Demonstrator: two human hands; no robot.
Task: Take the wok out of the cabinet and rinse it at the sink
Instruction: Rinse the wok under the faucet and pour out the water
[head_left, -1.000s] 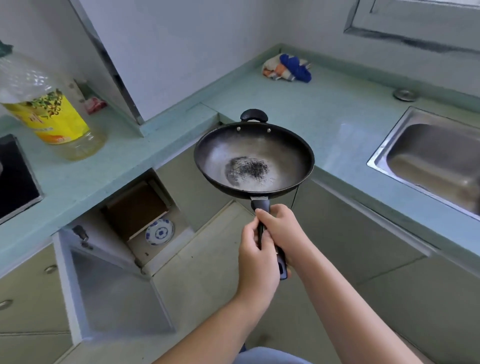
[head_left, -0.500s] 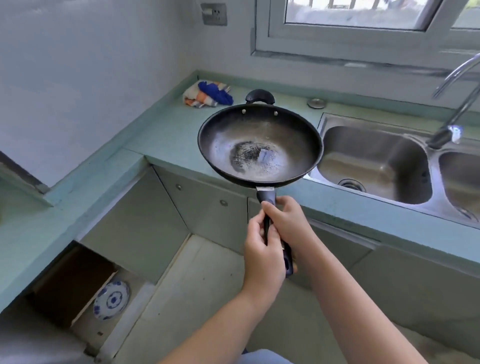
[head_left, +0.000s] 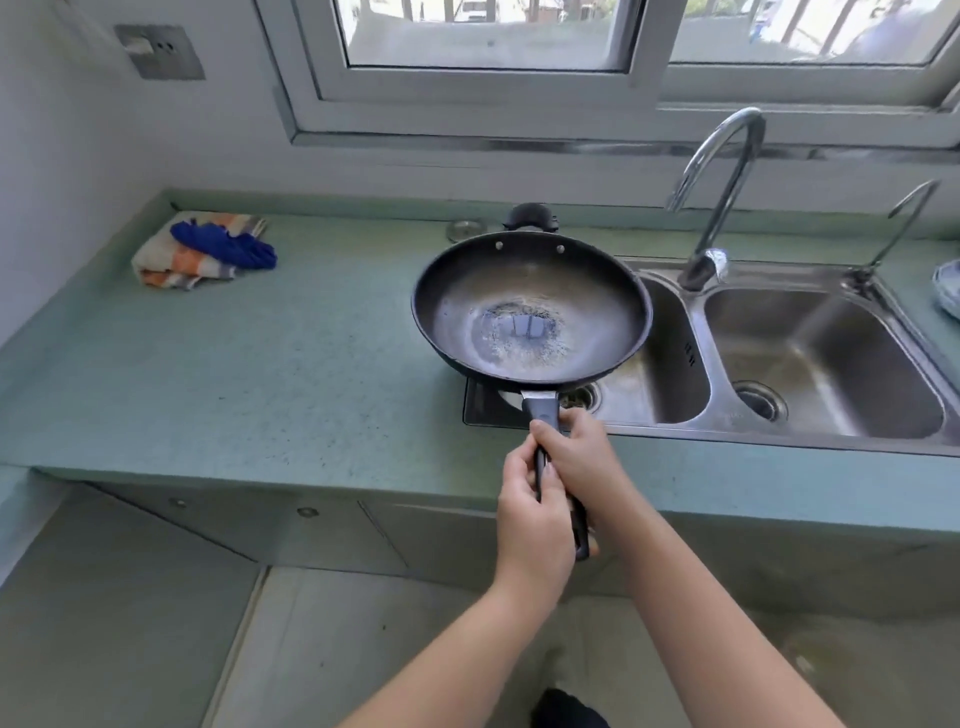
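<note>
Wok carried to the sink

Both the left hand (head_left: 532, 519) and right hand (head_left: 582, 462) are closed round the handle; the wok (head_left: 531, 306) extends toward 12 o'clock, seemingly above the left basin's (head_left: 670, 364) edge, tap (head_left: 719, 171) at 2 o'clock.

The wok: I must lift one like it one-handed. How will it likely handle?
Probably front-heavy: the wok has a wide bowl on one long handle, and both the left hand and right hand grip it. Rigid metal, so no flex. Its rounded bottom may rock if set on the counter.
</note>
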